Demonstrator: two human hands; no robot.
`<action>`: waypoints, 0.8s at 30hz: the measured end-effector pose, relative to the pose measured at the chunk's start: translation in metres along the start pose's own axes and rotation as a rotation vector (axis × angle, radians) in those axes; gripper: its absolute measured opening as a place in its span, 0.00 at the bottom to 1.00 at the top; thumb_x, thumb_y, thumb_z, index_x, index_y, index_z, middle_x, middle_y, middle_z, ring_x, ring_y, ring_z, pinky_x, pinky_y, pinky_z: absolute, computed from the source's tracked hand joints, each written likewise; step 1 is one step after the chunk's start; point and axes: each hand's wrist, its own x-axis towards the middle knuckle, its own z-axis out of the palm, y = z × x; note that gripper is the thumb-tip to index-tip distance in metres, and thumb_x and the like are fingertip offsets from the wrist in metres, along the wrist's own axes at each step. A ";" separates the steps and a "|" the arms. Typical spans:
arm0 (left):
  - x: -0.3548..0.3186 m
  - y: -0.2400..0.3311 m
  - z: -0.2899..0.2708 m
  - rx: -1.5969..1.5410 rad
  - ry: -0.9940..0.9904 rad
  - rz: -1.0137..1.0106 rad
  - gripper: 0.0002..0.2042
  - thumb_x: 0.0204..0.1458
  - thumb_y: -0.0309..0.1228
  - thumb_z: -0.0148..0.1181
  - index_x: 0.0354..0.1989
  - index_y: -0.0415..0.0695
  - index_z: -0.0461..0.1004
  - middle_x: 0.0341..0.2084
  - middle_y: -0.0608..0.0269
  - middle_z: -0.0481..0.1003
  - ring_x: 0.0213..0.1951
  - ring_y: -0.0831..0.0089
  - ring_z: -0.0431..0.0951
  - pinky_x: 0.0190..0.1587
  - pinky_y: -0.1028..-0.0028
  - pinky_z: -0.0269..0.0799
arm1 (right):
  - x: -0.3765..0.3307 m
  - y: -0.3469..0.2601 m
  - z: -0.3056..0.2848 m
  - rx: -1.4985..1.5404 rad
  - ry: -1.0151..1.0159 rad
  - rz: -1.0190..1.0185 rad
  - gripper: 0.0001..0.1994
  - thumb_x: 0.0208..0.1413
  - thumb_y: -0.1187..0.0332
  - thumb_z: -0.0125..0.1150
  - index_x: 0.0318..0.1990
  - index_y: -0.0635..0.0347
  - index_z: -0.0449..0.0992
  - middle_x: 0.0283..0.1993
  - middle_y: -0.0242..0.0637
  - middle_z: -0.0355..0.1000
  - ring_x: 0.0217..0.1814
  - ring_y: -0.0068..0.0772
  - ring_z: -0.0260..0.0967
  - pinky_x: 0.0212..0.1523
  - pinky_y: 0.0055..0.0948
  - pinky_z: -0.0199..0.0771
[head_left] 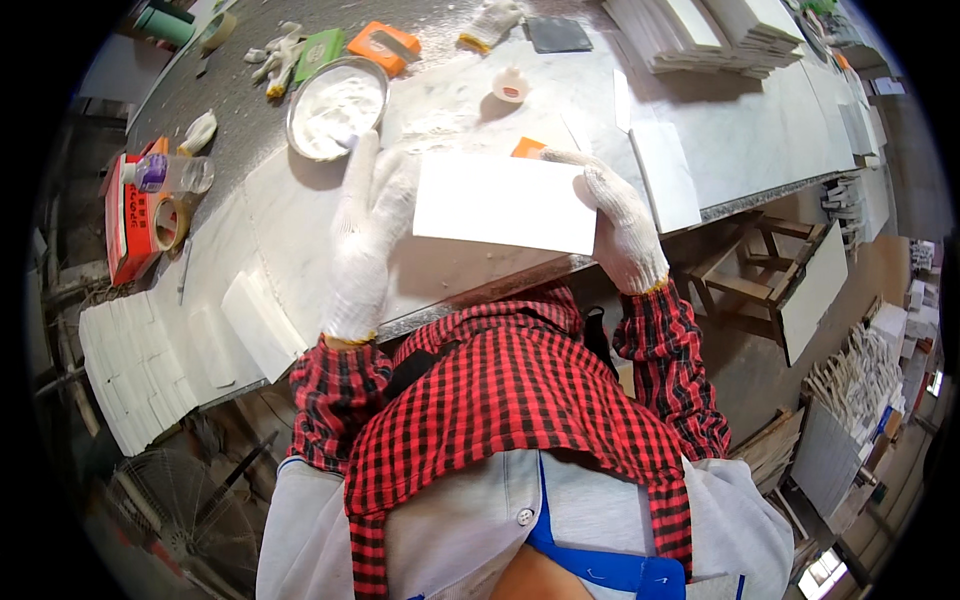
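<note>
My right hand [622,222], in a white knit glove, grips a blank white rectangular tile [505,203] by its right end, with the thumb over its face. The tile is raised and tilted above the worktop's front edge. Left of it is my left hand [365,240], also gloved, with fingers stretched out and upward. Its fingers are close to the tile's left edge; whether they touch cannot be made out. The longest fingertip reaches the near rim of a round metal bowl [330,152] of white powder or paste. Behind the tile, an orange piece [528,148] shows in part.
White tiles are stacked at the far right [715,35] and lie in rows at the left [135,370]. A small white bottle [510,85], an orange pad [375,45], a green pad [320,50] and spare gloves [280,62] lie behind. A clear bottle [185,174] and tape roll [170,222] sit left.
</note>
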 end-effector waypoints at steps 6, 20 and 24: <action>-0.007 -0.021 0.018 -0.347 -0.178 -0.474 0.25 0.69 0.36 0.49 0.68 0.34 0.55 0.59 0.45 0.69 0.57 0.55 0.76 0.50 0.52 0.83 | 0.003 -0.001 -0.011 0.054 0.034 0.013 0.25 0.66 0.59 0.54 0.62 0.71 0.69 0.56 0.45 0.74 0.58 0.32 0.72 0.57 0.33 0.74; -0.008 -0.050 0.067 -0.457 -0.066 -0.356 0.22 0.71 0.35 0.44 0.67 0.35 0.57 0.59 0.46 0.69 0.57 0.55 0.76 0.53 0.55 0.83 | -0.044 -0.012 -0.039 -0.255 0.047 0.163 0.28 0.61 0.65 0.62 0.66 0.68 0.67 0.42 0.32 0.74 0.44 0.20 0.71 0.47 0.22 0.72; -0.009 -0.048 0.074 -0.416 -0.048 -0.343 0.22 0.71 0.34 0.43 0.68 0.35 0.56 0.60 0.46 0.69 0.58 0.55 0.75 0.56 0.54 0.81 | -0.037 -0.010 -0.046 -0.256 0.014 0.116 0.30 0.59 0.64 0.64 0.67 0.66 0.67 0.42 0.31 0.74 0.43 0.20 0.70 0.46 0.22 0.71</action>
